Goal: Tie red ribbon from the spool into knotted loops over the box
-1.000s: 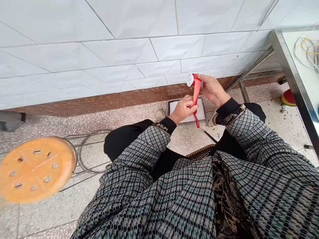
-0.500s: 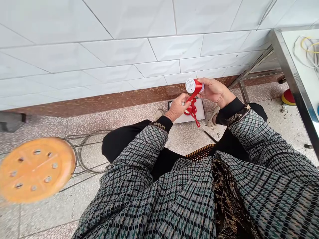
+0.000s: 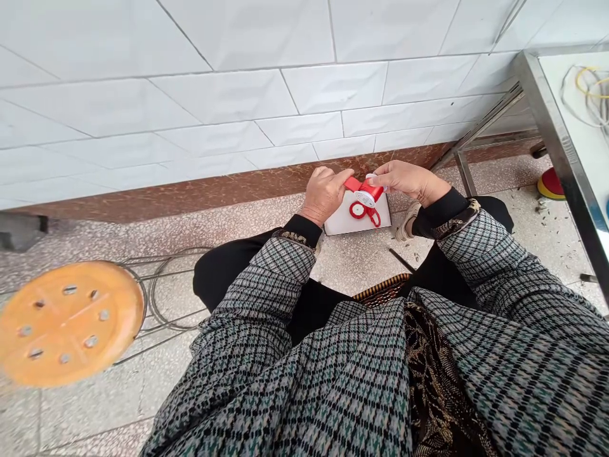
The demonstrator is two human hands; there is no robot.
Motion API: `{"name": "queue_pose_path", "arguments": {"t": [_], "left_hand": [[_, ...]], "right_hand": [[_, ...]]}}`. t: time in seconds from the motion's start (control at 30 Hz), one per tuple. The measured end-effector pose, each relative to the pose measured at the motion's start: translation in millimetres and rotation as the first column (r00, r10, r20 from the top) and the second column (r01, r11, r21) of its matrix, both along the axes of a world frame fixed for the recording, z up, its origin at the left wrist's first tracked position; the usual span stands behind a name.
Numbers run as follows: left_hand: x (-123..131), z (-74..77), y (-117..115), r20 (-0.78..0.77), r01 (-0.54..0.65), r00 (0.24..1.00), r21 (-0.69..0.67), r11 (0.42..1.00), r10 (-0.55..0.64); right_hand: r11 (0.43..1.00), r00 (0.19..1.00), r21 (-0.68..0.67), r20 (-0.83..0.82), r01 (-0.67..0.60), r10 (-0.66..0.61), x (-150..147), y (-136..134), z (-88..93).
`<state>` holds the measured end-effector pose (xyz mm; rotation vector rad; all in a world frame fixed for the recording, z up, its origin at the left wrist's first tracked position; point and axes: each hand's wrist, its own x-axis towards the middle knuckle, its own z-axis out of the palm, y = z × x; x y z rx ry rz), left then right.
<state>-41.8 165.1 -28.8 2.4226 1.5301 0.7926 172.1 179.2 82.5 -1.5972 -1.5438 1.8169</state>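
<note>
My right hand (image 3: 410,180) is closed on a spool of red ribbon (image 3: 373,192), which has white end discs and tilts toward me. My left hand (image 3: 325,193) pinches the free end of the red ribbon (image 3: 353,183), with a short stretch of it running to the spool. Beneath the hands, on the floor, lies a white shallow box or board (image 3: 340,219) with a dark edge. A ring-shaped red item with a white centre and a looped red cord (image 3: 358,210) rests on it, partly hidden by the spool.
An orange stool (image 3: 71,324) with a round holed seat and metal legs stands at left. A metal-framed table (image 3: 561,139) with coiled cables (image 3: 590,95) is at right. The tiled wall (image 3: 304,89) rises ahead. A black stick (image 3: 402,259) lies on the floor.
The spool has moved down and turned, its printed end now facing lower. My left hand has moved left and up, still pinching the ribbon. More of the white box shows.
</note>
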Motion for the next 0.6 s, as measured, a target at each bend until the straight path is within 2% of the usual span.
{"name": "queue_pose_path", "arguments": {"t": [0.13,0.23,0.33,0.4,0.47,0.53,0.6], "left_hand": [[0.9,6.3,-3.8,0.037,-0.124,0.991,-0.155,0.980,0.131],[5.0,7.6,-5.5,0.258,-0.094,0.947,-0.348,0.933,0.192],[11.5,6.3,-5.4,0.526,0.046,0.800,-0.534,0.844,0.289],[15.9,5.7,-5.4,0.651,0.139,0.667,-0.587,0.797,0.363],[18.9,6.4,-6.1,0.712,0.187,0.557,-0.609,0.771,0.428],[19.8,8.6,-7.4,0.732,0.229,0.502,-0.626,0.746,0.460],[18.5,12.0,-8.7,0.742,0.276,0.482,-0.633,0.723,0.466]], "right_hand": [[0.995,0.995,0.024,0.043,-0.096,0.095,-0.8,-1.9,-0.7],[0.987,0.983,0.058,0.112,-0.152,0.145,-0.9,-2.3,-5.2],[0.982,0.979,0.099,0.143,-0.163,0.148,-1.2,-2.2,-11.1],[0.981,0.982,0.123,0.132,-0.149,0.133,-1.2,-1.7,-14.7],[0.980,0.983,0.141,0.132,-0.143,0.125,-1.0,-0.7,-17.5],[0.975,0.975,0.146,0.172,-0.166,0.140,-0.8,0.6,-19.5],[0.969,0.958,0.135,0.225,-0.209,0.175,-1.1,1.7,-21.0]]}}
